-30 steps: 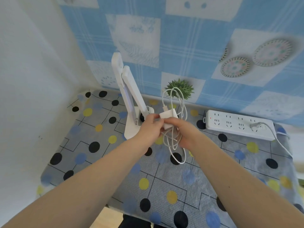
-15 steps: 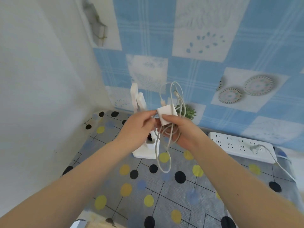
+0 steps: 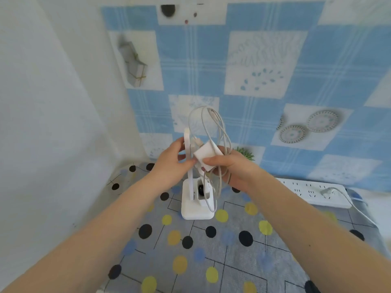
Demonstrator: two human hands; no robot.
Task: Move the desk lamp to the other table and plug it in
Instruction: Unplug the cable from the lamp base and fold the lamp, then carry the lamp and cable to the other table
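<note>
The white desk lamp (image 3: 196,205) stands folded upright on the dotted table cloth (image 3: 211,250), near the back left corner. Above its base my right hand (image 3: 230,166) holds the white power adapter (image 3: 207,154) together with a bundle of looped white cable (image 3: 213,127). My left hand (image 3: 171,161) pinches the adapter's left edge, with its fingers around the lamp's upright arm. A white power strip (image 3: 313,192) lies at the back right of the table with one plug in it.
A small green plant (image 3: 246,154) stands behind my right hand against the blue checked wall. A white wall closes off the left side. The strip's own cable (image 3: 359,210) runs off the table's right edge.
Both hands have lifted the adapter and cable bundle higher above the lamp. The view has tilted up, showing more wall and less table.
</note>
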